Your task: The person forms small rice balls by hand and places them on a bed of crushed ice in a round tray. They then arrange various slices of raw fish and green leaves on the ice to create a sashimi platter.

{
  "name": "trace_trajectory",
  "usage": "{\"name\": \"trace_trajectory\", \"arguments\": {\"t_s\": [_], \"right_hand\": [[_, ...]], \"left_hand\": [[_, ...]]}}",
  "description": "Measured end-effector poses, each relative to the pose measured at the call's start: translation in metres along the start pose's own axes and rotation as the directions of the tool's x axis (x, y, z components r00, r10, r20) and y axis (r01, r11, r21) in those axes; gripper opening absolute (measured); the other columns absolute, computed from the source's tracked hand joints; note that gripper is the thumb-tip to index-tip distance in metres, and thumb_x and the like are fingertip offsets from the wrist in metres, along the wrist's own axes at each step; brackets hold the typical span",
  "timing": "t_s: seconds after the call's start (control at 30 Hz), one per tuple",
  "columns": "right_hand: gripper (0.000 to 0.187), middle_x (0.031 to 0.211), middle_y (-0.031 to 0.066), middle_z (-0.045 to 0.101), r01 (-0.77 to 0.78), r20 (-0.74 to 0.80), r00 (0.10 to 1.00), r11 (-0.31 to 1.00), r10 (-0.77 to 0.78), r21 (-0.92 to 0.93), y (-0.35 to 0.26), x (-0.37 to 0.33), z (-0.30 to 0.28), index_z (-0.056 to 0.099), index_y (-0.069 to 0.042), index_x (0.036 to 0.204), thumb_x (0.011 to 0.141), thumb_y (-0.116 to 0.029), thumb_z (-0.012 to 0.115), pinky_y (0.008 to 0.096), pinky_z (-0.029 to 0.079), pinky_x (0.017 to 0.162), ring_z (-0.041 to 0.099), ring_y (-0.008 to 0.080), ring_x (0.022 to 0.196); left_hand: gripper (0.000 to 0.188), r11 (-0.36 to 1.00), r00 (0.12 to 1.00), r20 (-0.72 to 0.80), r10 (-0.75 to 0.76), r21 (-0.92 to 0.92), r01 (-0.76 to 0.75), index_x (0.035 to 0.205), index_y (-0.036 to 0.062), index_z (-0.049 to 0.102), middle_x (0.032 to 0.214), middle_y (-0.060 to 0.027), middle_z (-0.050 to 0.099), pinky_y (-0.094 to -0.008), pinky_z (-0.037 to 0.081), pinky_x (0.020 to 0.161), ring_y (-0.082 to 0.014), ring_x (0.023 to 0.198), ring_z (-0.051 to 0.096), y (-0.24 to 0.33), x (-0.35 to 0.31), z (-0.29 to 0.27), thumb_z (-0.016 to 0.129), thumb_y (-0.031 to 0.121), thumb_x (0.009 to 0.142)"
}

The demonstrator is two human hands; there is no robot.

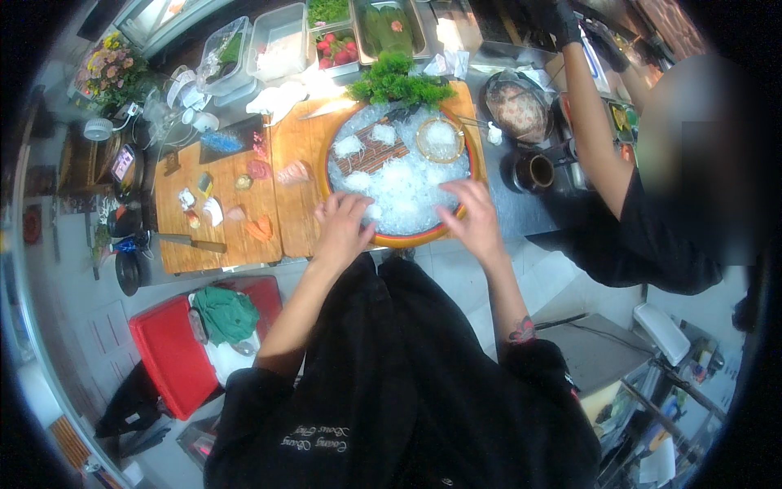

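Crushed ice [407, 191] fills a large round wooden tub [407, 241] in front of me. My left hand [344, 228] is at its near left, fingers spread over the rim and the ice's edge. Opposite it, my right hand [474, 218] reaches over the near right side with fingers apart and slightly bent. Neither hand shows anything held. Toward the back left of the ice lies a brown slatted mat [371, 155] with white shredded mounds on and around it. A small round woven basket [420, 148] holds another white mound [441, 134]. Bushy green sprigs [395, 81] stand at the far rim.
On the wooden cutting board [175, 257] at left lie a knife [191, 242], orange slices [260, 228] and other small food pieces. Food containers [277, 41] line the back. At right are a dark pot [533, 172], a wrapped round item [517, 106] and a co-worker's arm [599, 138].
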State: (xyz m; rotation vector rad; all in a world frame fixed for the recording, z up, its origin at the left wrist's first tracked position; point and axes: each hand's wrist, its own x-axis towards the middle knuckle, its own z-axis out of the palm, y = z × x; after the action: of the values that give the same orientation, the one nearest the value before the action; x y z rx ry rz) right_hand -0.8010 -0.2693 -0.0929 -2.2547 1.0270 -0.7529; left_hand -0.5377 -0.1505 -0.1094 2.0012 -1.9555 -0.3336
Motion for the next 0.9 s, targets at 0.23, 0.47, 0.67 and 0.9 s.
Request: {"name": "trace_trajectory", "arguments": {"t_s": [0.23,0.47,0.67,0.9], "right_hand": [[0.035,0.117,0.0103,0.067,-0.029,0.051,0.998,0.983,0.039,-0.182,0.026,0.024,0.022,0.071,-0.009,0.118,0.084,-0.014,0.078,0.0459,0.050,0.100,0.061,0.0345,0.114],[0.038,0.112,0.0119,0.069,-0.030,-0.014,1.000,0.980,0.028,-0.195,0.026,0.025,0.015,0.072,-0.007,0.115,0.079,-0.009,0.082,0.0447,0.051,0.095,0.064,0.0340,0.108],[0.033,0.110,0.0138,0.070,-0.095,-0.106,0.991,0.993,0.087,-0.076,-0.005,0.047,-0.029,0.071,-0.005,0.113,0.083,-0.013,0.082,0.0420,0.052,0.091,0.065,0.0321,0.103],[0.025,0.099,0.0122,0.071,0.002,-0.080,0.997,0.999,-0.006,-0.052,-0.066,0.170,-0.042,0.071,-0.003,0.111,0.088,-0.010,0.080,0.0366,0.055,0.079,0.068,0.0242,0.089]], "left_hand": [[0.050,0.998,0.999,-0.028,0.015,-0.060,-0.016,0.132,0.0159,0.064,0.133,-0.0058,0.061,-0.0524,0.031,0.110,-0.0328,0.132,0.047,0.013,0.004,-0.012,0.080,0.025,0.086],[0.043,0.982,0.993,-0.101,0.053,-0.177,-0.070,0.128,0.0124,0.067,0.126,-0.0085,0.063,-0.0496,0.038,0.106,-0.0317,0.124,0.054,0.005,0.008,-0.044,0.078,0.018,0.087],[0.029,0.859,0.959,-0.139,-0.248,-0.489,0.152,0.120,0.0030,0.068,0.098,-0.0070,0.068,-0.0322,0.051,0.080,-0.0214,0.088,0.066,-0.079,-0.054,-0.117,0.074,0.003,0.092],[0.034,-0.268,0.812,0.120,-0.571,-0.962,-0.046,0.120,0.0068,0.060,0.110,-0.0016,0.064,-0.0299,0.049,0.089,-0.0122,0.099,0.060,-0.229,-0.324,-0.148,0.077,0.009,0.091]]}}
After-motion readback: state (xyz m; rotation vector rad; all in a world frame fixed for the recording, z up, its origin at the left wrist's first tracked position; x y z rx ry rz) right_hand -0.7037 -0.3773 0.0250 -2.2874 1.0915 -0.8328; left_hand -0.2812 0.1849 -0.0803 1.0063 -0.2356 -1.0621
